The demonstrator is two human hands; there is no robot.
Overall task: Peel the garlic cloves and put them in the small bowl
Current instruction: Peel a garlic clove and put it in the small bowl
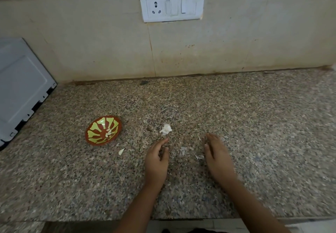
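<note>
A small red bowl (pixel 103 130) with a yellow-green pattern sits on the speckled granite counter (pixel 254 142), left of centre, with pale peeled cloves (pixel 109 132) inside. A white clump of garlic (pixel 166 129) lies right of the bowl. One loose pale piece (pixel 121 151) lies just below the bowl. My left hand (pixel 157 162) hovers below the clump with relaxed fingers and holds nothing. My right hand (pixel 216 158) is flat, fingers straight, also holding nothing. Thin skin scraps (pixel 182 151) lie between the hands.
A grey-white appliance (pixel 20 85) stands at the far left on the counter. A white socket and switch plate (pixel 171 5) is on the tiled wall behind. The counter's front edge runs just below my forearms.
</note>
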